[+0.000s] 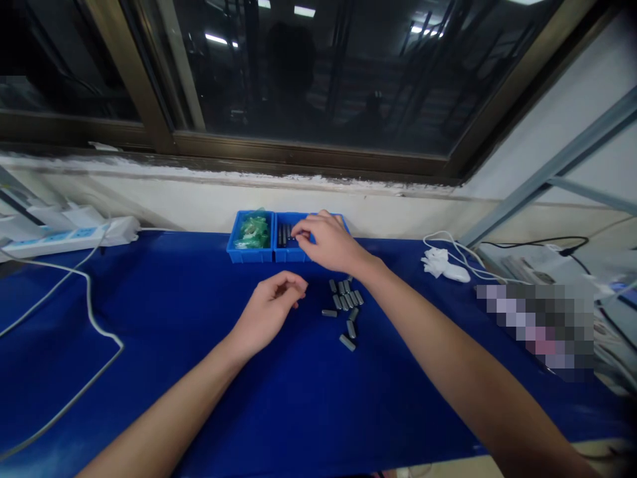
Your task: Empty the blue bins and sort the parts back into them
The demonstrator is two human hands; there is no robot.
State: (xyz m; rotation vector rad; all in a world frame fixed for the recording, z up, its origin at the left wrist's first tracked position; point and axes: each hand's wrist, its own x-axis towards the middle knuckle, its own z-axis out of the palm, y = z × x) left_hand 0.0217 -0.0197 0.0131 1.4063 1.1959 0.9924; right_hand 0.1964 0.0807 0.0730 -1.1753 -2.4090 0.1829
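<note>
The left hand [271, 305] is just above the blue surface [298, 411], with its fingers curled in and its palm mostly hidden. The right hand [331, 242] is over the right blue box [293, 255], and its finger and thumb tips are close to a row of dark little bars [284, 234] standing inside. The two hands are apart from each other, but I can't really tell if either one is pinching something, because the fingers hide it. More small gray bars [351, 328] lie on the surface to the right of the left hand. Some sit side by side in a bunch, and a few lie loose nearer the person. The left blue box [251, 256] touches the right one and has crinkly green plastic [255, 231] in it. Far to the left is a white power strip [74, 240].
</note>
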